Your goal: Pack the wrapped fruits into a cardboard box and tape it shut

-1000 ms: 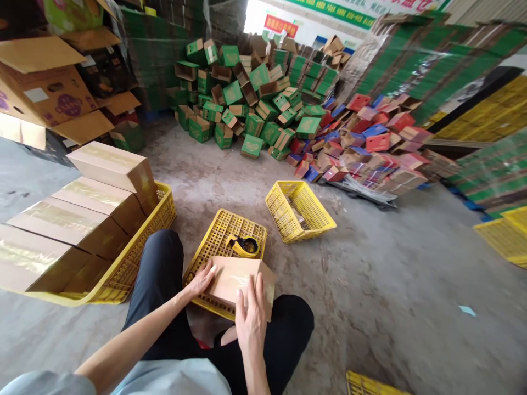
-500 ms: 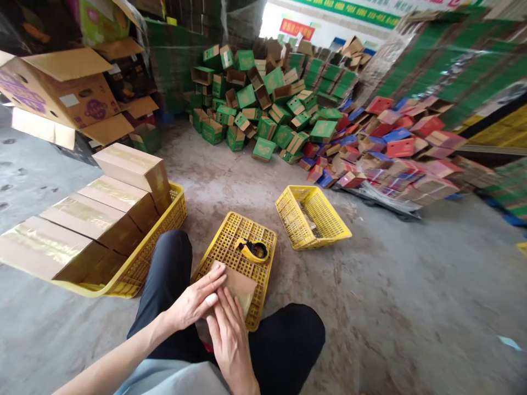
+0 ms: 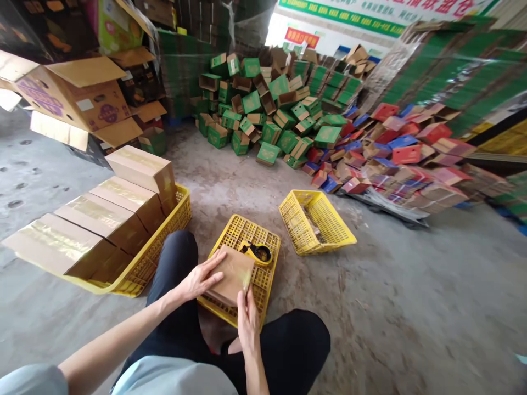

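Between my knees, a brown cardboard box (image 3: 231, 272) rests on an upturned yellow plastic crate (image 3: 268, 285), a shiny strip of tape along its right side. My left hand (image 3: 202, 278) grips its left side, thumb on top and fingers along the far edge. At the near right corner my right hand (image 3: 248, 315) grips the box, fingers on its side; the fingertips underneath are hidden. Just beyond the box lies a yellow tape dispenser (image 3: 257, 252) on the crate, partly covered by the box's far edge.
On my left stands a yellow basket (image 3: 135, 274) packed with taped cardboard boxes (image 3: 93, 211). Another yellow basket (image 3: 329, 219) sits ahead to the right. Farther off are piles of green boxes (image 3: 267, 153) and red and blue boxes (image 3: 405, 154). Large opened cartons (image 3: 82, 96) stand at left.
My hands, earlier pressed flat together on the box top, have moved apart to its two sides. The box now sits higher and nearer the tape dispenser. The view has shifted slightly.
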`<state>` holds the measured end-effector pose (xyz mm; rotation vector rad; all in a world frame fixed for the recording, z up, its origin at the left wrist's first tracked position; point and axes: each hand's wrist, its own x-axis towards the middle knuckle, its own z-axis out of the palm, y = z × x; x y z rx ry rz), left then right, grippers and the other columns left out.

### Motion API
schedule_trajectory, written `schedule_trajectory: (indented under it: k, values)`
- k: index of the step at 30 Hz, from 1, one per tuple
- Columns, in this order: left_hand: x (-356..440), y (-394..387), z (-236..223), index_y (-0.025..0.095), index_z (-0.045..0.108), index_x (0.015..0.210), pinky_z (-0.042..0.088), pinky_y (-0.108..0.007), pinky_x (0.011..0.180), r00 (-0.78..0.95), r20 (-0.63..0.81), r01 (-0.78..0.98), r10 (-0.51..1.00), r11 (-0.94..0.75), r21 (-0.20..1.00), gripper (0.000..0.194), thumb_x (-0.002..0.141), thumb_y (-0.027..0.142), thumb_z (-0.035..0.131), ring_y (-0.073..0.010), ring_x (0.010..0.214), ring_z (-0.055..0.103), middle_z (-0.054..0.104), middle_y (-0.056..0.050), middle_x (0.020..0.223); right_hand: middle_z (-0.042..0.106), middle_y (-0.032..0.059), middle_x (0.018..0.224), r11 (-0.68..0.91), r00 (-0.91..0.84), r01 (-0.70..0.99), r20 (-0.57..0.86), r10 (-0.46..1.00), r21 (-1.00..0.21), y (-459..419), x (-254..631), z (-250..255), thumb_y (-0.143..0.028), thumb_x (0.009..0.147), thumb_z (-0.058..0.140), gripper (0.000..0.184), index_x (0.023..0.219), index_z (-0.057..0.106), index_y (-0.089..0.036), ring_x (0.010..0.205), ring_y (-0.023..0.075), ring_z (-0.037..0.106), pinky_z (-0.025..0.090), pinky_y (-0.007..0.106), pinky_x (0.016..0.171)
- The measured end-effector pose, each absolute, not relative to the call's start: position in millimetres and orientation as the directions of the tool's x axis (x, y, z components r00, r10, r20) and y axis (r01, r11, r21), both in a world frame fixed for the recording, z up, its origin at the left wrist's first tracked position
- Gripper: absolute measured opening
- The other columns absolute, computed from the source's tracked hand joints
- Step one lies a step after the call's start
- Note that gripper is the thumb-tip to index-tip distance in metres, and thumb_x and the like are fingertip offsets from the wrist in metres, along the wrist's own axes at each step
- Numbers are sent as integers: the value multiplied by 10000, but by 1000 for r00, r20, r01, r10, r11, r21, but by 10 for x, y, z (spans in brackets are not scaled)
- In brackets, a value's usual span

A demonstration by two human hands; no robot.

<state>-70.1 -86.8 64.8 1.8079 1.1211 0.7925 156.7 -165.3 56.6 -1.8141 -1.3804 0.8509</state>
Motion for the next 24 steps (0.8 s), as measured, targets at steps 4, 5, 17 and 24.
schedule_trajectory:
  k: [4,5,17,24]
  values:
    - [-565,-910,721,277,232,1642,274,-499,1266,436,90,404,896,-284,869,841,953,626,564,-319,1556,219,240,-56,1690,734,167,1262,-146,217,510,-38,975,-848,-1750,1584,562,-631,982,496,687,1441,599,-130,1125,320,734,621,360,901]
    - [-506,-924,729,283,219,1645,281,-498,1263,454,103,409,885,-310,858,858,947,630,575,-325,1558,209,216,-59,1699,730,172,1269,-123,216,540,-4,976,-832,-1798,1612,541,-622,994,480,684,1456,583,-128,1135,327,729,616,372,915]
    - [-210,-812,685,186,186,1653,216,-577,1256,720,233,393,654,-660,640,1193,752,804,664,-430,1562,60,99,-171,1712,174,133,1709,229,-94,837,282,955,-497,-1898,2021,702,-484,1002,564,862,1662,66,-239,1523,361,306,449,530,1166]
    - [-200,-845,688,256,260,1633,184,-550,1273,763,192,416,618,-695,587,974,857,764,558,-342,1560,198,330,-107,1653,455,120,1593,298,-137,871,389,911,-391,-1886,2019,658,-422,992,615,769,1639,232,-264,1481,360,407,505,566,1116]
